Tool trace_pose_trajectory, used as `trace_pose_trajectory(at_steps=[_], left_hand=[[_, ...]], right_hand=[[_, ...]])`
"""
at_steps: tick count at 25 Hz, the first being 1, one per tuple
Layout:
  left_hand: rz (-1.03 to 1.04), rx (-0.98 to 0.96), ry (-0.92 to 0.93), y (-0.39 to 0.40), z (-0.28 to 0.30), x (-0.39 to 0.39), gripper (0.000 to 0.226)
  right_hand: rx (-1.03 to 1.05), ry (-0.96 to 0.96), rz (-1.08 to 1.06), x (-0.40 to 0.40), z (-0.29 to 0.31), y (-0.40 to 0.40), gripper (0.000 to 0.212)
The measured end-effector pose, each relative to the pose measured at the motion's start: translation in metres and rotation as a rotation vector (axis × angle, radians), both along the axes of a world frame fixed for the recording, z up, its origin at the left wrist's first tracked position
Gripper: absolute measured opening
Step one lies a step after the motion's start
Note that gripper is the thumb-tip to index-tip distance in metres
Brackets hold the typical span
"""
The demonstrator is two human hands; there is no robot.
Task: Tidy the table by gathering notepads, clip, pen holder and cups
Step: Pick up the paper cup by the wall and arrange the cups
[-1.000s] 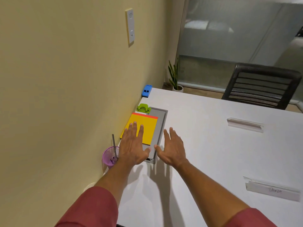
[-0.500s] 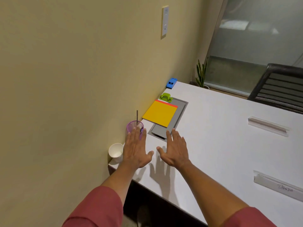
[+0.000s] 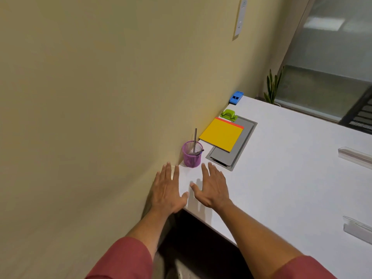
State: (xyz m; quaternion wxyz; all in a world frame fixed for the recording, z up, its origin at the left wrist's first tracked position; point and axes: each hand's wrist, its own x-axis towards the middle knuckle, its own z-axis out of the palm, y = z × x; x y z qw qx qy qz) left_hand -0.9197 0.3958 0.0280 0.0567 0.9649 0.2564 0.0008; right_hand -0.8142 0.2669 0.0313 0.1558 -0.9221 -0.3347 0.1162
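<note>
A purple mesh pen holder (image 3: 191, 155) with a grey pen in it stands against the wall at the table's near left corner. Behind it a yellow notepad (image 3: 221, 134) lies on an orange-red one, partly over a grey floor-box lid (image 3: 239, 146). A green clip (image 3: 229, 114) sits just past the notepads. My left hand (image 3: 168, 190) hovers flat and empty over the corner, hiding most of a white cup; a sliver of its rim (image 3: 173, 167) shows between the fingers. My right hand (image 3: 212, 186) is spread and empty beside it, just short of the pen holder.
A blue stapler-like object (image 3: 236, 97) lies farther along the wall. Two clear acrylic name stands (image 3: 355, 157) (image 3: 357, 230) sit on the white table (image 3: 291, 178) at the right. A plant (image 3: 272, 88) and a black chair (image 3: 360, 115) stand beyond the far edge.
Both hands have drawn back from the notepads toward the table's near corner. The view has swung left, and the left hand now covers the white cup.
</note>
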Motion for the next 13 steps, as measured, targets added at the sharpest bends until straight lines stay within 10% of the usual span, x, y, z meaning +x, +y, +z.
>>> trace_pose_trajectory(at_steps=[13], left_hand=[[-0.014, -0.222, -0.041, 0.035, -0.022, -0.015, 0.085]], right_hand=[[0.213, 0.399, -0.348, -0.015, -0.022, 0.092, 0.042]])
